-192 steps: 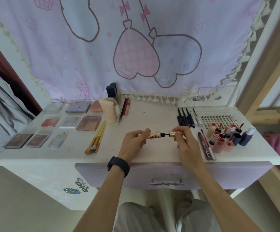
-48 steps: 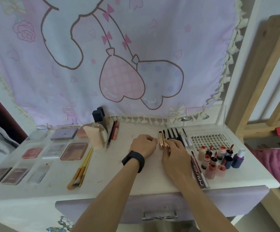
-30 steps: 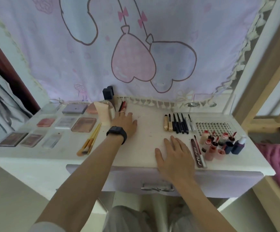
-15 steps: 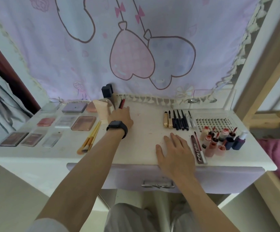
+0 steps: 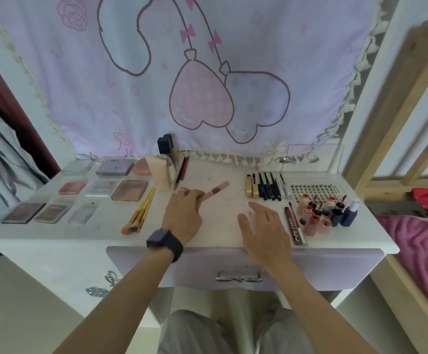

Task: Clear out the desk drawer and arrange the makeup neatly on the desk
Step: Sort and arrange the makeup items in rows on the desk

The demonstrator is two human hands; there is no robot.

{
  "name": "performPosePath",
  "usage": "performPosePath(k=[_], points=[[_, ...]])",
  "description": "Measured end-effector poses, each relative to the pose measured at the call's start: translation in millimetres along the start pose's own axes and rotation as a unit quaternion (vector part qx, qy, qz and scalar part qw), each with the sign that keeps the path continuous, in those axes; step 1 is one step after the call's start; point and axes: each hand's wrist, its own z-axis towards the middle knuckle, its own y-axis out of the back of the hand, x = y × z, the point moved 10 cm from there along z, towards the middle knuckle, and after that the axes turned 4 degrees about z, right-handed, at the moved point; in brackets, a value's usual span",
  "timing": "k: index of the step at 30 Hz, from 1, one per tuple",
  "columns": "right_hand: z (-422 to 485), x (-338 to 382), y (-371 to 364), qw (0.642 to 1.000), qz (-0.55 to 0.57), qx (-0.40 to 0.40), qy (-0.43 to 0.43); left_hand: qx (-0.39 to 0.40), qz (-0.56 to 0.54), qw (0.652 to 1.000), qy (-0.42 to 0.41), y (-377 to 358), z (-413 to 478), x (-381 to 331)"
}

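My left hand (image 5: 183,213) hovers over the middle of the white desk (image 5: 215,233) and holds a slim pink lip stick tube (image 5: 218,189) by one end, pointing up and right. My right hand (image 5: 264,226) rests flat on the desk, fingers spread, holding nothing. The lilac drawer (image 5: 238,267) below the desk edge is closed. Right of my hands lie two gold tubes (image 5: 251,186) and a row of black pens (image 5: 269,186). Small bottles (image 5: 322,210) stand at the right.
Several palettes (image 5: 80,195) lie in rows on the left, with brushes (image 5: 141,210) beside them. A pink bottle (image 5: 160,172) and pencils (image 5: 181,171) stand at the back. A lash tray (image 5: 312,189) lies back right, a dark gloss tube (image 5: 294,226) beside my right hand. A wooden bed frame (image 5: 396,103) stands on the right.
My left hand has come back from the pencils at the back, now holding a pink stick tube over the desk's middle. My right hand stays flat on the desk.
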Motion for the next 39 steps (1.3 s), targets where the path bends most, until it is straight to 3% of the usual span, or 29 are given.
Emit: performPosePath(k=[5,12,15,19,22,26,30,34,39], points=[[-23.0,8.7,33.1,0.964,0.258,-0.055,-0.020,-0.019,0.019,0.992,-0.119,11.5,-66.7,-28.9],[-70.7,0.8,29.9,0.938,0.339,0.001,-0.080,-0.035,0.087,0.955,-0.281,12.8,-114.2,-81.1],[-87.1,-9.2,24.8,0.926,0.356,0.018,-0.125,-0.040,0.097,0.946,-0.307,4.2,-130.4,-90.7],[-99.7,-18.3,26.9,0.902,0.399,0.016,-0.166,-0.107,0.079,0.931,-0.340,5.8,-150.8,-107.4],[-104.1,-16.6,27.4,0.902,0.399,0.022,-0.166,-0.107,0.020,0.951,-0.290,3.7,-151.3,-107.9],[-107.8,-16.6,31.6,0.928,0.343,0.029,-0.142,0.015,-0.115,0.985,-0.130,-17.4,-140.8,-84.5],[-112.2,-5.6,51.2,0.954,0.290,-0.036,-0.074,0.110,-0.295,0.949,-0.020,-37.4,-138.2,-78.3],[-115.7,11.2,67.9,0.965,0.244,-0.096,0.024,0.152,-0.259,0.952,0.054,-47.8,-134.8,-72.5],[-119.6,35.5,88.9,0.959,0.145,-0.173,0.172,0.302,-0.294,0.901,0.102,-66.6,-135.7,-74.6]])
